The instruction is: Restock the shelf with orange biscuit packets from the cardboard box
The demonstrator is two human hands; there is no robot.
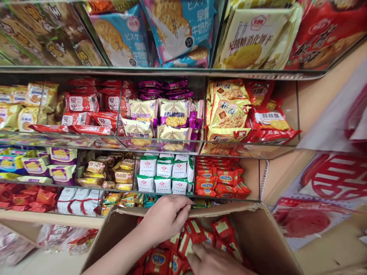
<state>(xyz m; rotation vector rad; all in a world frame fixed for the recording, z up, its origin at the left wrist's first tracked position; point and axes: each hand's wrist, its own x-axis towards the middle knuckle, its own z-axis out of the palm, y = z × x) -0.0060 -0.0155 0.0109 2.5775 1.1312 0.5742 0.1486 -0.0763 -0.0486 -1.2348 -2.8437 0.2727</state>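
Note:
A cardboard box [252, 233] stands in front of me, filled with small red wrapped snack packets [159, 258]. Reaching in from the lower left, my left hand [170, 214] has its fingers curled over the box's far rim. My right hand [213, 259] is down inside the box at the near side, with its fingertips against the red packets. It is slightly blurred, and I cannot tell whether it grips one. Similar red packets [219, 177] are stacked in a shelf compartment just beyond the box.
White and green packets [163, 173] fill the neighbouring compartment. Yellow and red biscuit packs [229, 112] sit one tier up, behind a clear shelf edge [160, 147]. Blue biscuit bags [177, 30] line the top shelf. Plastic-wrapped red items [304, 217] hang at the right.

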